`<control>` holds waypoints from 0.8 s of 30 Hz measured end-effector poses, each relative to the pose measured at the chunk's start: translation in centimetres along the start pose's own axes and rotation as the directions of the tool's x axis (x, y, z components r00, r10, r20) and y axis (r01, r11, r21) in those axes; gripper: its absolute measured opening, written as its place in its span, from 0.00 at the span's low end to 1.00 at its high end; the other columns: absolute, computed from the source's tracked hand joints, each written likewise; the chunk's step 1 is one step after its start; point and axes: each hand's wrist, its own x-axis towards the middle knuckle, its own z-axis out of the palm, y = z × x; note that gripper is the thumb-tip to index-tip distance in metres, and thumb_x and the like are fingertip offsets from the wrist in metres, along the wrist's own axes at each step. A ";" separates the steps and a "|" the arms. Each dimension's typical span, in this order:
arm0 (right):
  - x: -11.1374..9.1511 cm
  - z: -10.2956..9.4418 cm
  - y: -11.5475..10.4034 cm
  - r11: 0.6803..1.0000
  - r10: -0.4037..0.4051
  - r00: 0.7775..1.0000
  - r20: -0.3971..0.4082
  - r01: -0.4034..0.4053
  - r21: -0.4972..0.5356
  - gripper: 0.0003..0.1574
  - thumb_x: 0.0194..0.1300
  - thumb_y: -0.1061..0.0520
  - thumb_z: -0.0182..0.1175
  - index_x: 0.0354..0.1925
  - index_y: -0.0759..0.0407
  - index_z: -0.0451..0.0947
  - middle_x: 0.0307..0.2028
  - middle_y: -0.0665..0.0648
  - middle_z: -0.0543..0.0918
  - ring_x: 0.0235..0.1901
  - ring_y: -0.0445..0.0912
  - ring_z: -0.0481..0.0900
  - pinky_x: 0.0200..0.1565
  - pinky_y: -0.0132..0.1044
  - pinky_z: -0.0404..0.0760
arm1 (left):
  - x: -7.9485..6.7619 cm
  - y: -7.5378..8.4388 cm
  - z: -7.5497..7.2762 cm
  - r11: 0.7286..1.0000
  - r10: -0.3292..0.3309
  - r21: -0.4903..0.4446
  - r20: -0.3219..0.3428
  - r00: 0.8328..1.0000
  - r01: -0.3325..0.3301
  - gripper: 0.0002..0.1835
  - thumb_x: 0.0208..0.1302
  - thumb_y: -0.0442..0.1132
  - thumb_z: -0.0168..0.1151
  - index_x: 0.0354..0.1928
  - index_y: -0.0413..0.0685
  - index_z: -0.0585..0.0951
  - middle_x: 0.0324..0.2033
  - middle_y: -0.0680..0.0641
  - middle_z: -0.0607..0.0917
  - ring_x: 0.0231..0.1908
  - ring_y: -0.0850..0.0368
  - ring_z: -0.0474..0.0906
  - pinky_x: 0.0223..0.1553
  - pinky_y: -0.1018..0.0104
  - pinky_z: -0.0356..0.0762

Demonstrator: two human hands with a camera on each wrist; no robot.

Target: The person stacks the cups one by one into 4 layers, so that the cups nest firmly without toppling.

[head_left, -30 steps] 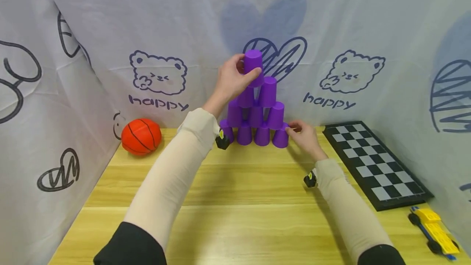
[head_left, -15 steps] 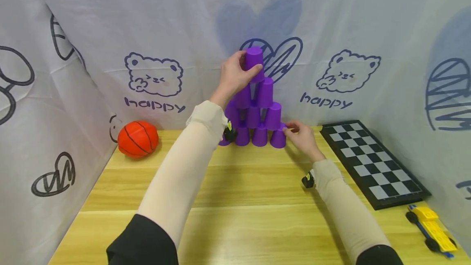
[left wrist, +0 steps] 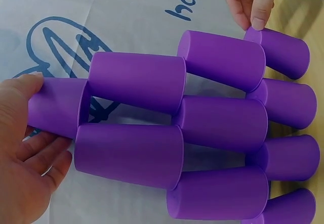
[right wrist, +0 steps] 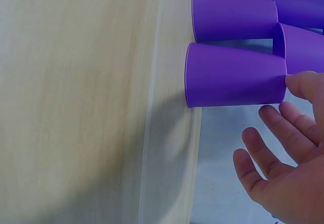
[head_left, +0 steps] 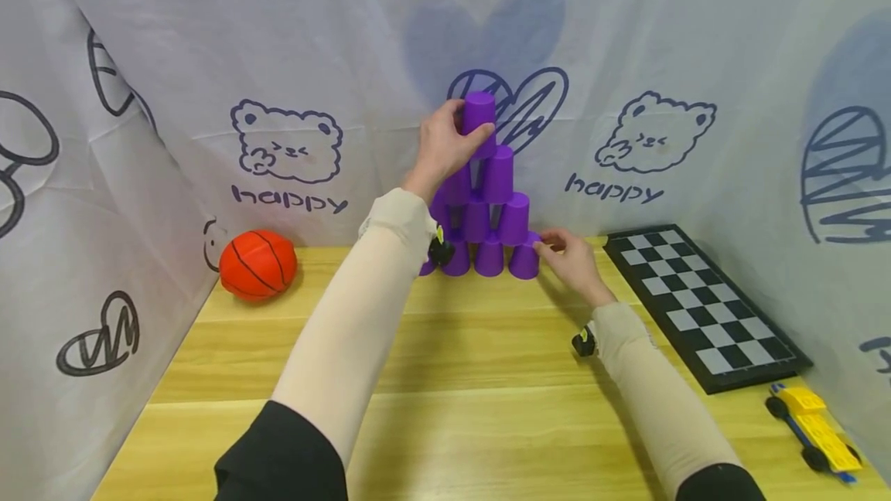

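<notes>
Upside-down purple cups (head_left: 498,178) stand stacked as a pyramid against the back curtain. At its peak my left hand (head_left: 444,144) holds the top cup (head_left: 479,110) between thumb and fingers. The left wrist view has that cup's rim (left wrist: 82,105) against the two cups below it. Low on the right, my right hand (head_left: 574,263) pinches the upper end of the outer bottom-row cup (head_left: 524,262) with thumb and index finger; its other fingers are spread apart in the right wrist view. My left wrist partly hides the pyramid's left side.
An orange-red toy basketball (head_left: 257,265) lies on the wooden table (head_left: 278,385) at the back left. To the right are a black-and-white checkered board (head_left: 703,300) and a yellow toy car (head_left: 816,433). A printed white curtain (head_left: 390,45) rises behind the cups.
My left hand raised the top cup slightly, then lowered it a little onto the row below. The right hand stays at its cup. The head view has shifted slightly.
</notes>
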 end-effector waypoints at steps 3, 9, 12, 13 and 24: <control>0.1 0.0 0.0 1.000 0.002 1.000 0.004 -0.002 -0.001 0.25 0.76 0.51 0.63 0.61 0.67 0.79 0.57 0.69 0.86 0.56 0.63 0.85 0.62 0.56 0.81 | 0.1 0.0 -0.1 1.000 -0.003 0.006 0.001 1.000 0.003 0.34 0.71 0.52 0.70 0.72 0.46 0.74 0.61 0.43 0.86 0.58 0.51 0.85 0.61 0.61 0.83; 0.1 0.1 -0.1 1.000 -0.015 1.000 0.007 0.015 -0.002 0.24 0.76 0.52 0.63 0.61 0.67 0.80 0.56 0.69 0.86 0.56 0.64 0.85 0.62 0.56 0.81 | 0.0 0.1 -0.1 1.000 -0.013 0.013 0.010 1.000 0.013 0.35 0.71 0.52 0.70 0.74 0.46 0.72 0.61 0.42 0.86 0.58 0.51 0.85 0.60 0.61 0.83; 0.1 0.1 -0.2 1.000 -0.014 1.000 0.011 0.014 -0.001 0.24 0.76 0.52 0.62 0.61 0.66 0.80 0.56 0.69 0.86 0.56 0.63 0.85 0.62 0.56 0.81 | 0.0 0.1 -0.2 1.000 -0.016 0.016 0.008 1.000 0.016 0.36 0.70 0.52 0.70 0.74 0.46 0.71 0.61 0.42 0.86 0.58 0.51 0.85 0.61 0.61 0.83; 0.1 0.1 -0.2 1.000 -0.014 1.000 0.013 0.014 0.000 0.24 0.76 0.52 0.62 0.61 0.66 0.80 0.57 0.69 0.86 0.56 0.64 0.85 0.62 0.56 0.81 | -0.1 0.1 -0.2 1.000 -0.016 0.018 0.008 1.000 0.016 0.36 0.70 0.52 0.70 0.74 0.47 0.71 0.61 0.42 0.86 0.58 0.51 0.85 0.61 0.61 0.83; 0.2 -0.3 -0.3 1.000 0.011 1.000 0.019 -0.011 0.011 0.30 0.76 0.50 0.62 0.66 0.67 0.76 0.58 0.71 0.85 0.58 0.65 0.83 0.62 0.57 0.81 | -0.6 -0.4 -2.2 1.000 -0.018 0.005 0.000 1.000 0.018 0.39 0.70 0.56 0.69 0.78 0.54 0.68 0.62 0.43 0.84 0.62 0.50 0.80 0.63 0.56 0.80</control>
